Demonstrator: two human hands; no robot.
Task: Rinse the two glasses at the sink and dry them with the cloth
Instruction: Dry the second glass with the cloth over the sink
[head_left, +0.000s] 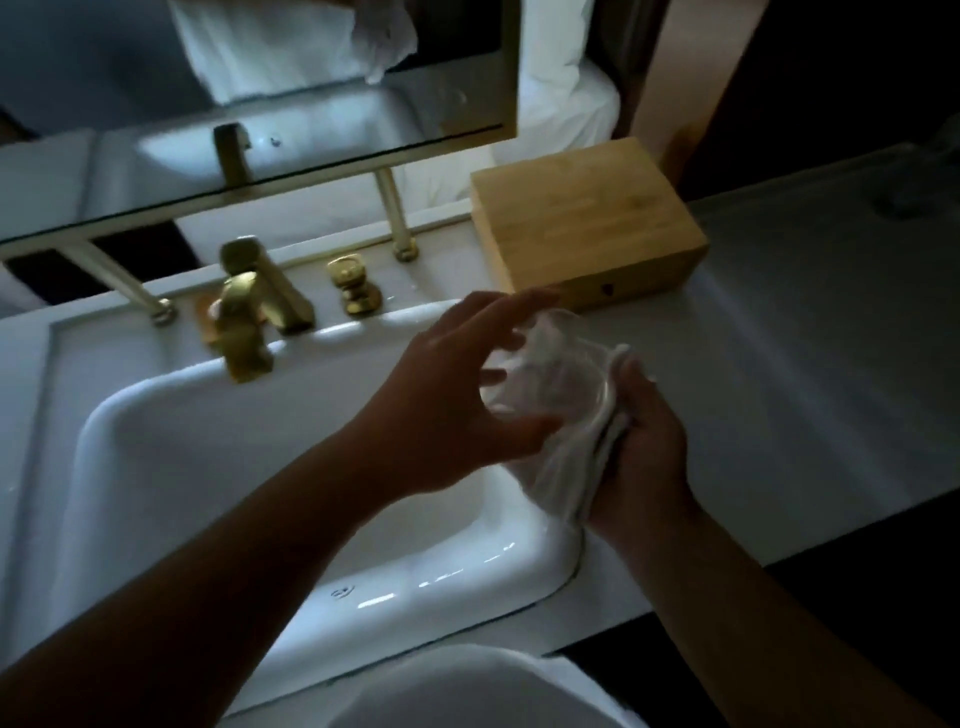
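Head view: right hand grips cloth-wrapped glass; left hand splayed.

Dim, underexposed shot with a cool blue cast. Brightest patches are small glare streaks on the sink front rim and a light band behind the faucet. Corners fall to near black. Faucet and mirror are motion-blurred; straight edges bow from the wide lens. Overall soft, grainy.
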